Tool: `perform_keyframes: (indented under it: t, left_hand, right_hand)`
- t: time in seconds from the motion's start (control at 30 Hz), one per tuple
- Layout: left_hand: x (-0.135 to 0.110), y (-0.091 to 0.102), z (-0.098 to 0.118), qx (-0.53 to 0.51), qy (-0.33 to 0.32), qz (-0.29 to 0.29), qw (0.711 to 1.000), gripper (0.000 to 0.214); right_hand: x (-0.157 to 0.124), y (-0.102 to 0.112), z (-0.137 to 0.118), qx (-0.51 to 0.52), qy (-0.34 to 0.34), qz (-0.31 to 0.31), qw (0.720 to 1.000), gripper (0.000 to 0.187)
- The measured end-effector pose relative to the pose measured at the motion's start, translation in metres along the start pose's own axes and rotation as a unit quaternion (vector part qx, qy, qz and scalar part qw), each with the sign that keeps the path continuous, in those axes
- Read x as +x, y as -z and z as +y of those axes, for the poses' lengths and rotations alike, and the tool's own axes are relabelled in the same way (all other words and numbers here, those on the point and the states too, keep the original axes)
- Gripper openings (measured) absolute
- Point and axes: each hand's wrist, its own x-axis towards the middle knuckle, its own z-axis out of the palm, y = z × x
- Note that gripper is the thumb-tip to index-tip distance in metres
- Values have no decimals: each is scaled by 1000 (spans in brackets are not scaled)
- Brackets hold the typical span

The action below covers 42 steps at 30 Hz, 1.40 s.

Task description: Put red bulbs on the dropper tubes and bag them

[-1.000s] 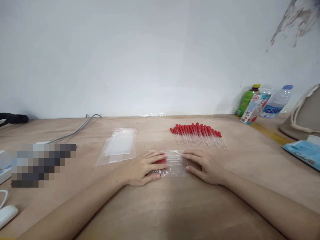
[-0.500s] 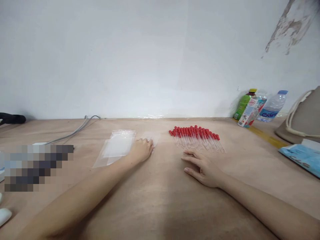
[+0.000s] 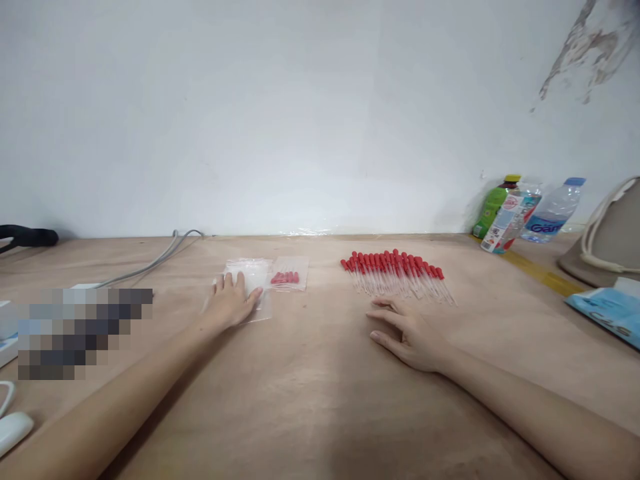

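Observation:
My left hand (image 3: pixel 231 298) lies flat with fingers spread on a stack of clear plastic bags (image 3: pixel 261 308), covering much of it. Just right of the stack is a small clear bag (image 3: pixel 300 267) with several red-bulbed droppers (image 3: pixel 285 277) inside. A row of thin clear droppers with red bulbs (image 3: pixel 395 267) lies on the table, bulbs toward the wall. My right hand (image 3: pixel 407 337) rests on the table in front of that row, fingers loosely apart, holding nothing.
Bottles (image 3: pixel 555 210) and a printed carton (image 3: pixel 510 223) stand at the back right. Nearer on that side are a blue packet (image 3: pixel 607 310) and a beige bag (image 3: pixel 613 233). Grey cables (image 3: pixel 155 260) run along the left, and a white mouse (image 3: pixel 14 430) sits front left.
My left hand has moved left from the small bag onto the bag stack, uncovering the bag with droppers. My right hand stays in place.

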Motion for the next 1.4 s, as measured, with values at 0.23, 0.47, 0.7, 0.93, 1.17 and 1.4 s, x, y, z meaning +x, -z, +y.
perform_keyframes:
  t: [0.23, 0.47, 0.7, 0.93, 1.17, 1.4]
  left_hand:
    - [-5, -7, -13, -27, -41, -60, 997, 42]
    - [1, -4, -27, -105, -39, -3, 994, 44]
    - [-29, 42, 9, -184, -368, 72, 909, 40]
    - [-66, 55, 61, -204, -484, -40, 850, 40]
    - [-72, 43, 69, -216, -494, -124, 833, 46]
    - [-71, 41, 76, -225, -479, -130, 839, 46]
  right_hand:
    - [7, -6, -1, -17, -15, 29, 999, 27]
    - [29, -4, 9, -76, -36, 110, 990, 20]
    - [98, 8, 39, -164, -192, 144, 957, 22]
    - [151, -13, 62, -206, -327, 67, 920, 36]
    - [167, -20, 73, -133, -382, 48, 913, 21]
    - [164, -1, 69, -16, -369, 105, 923, 26]
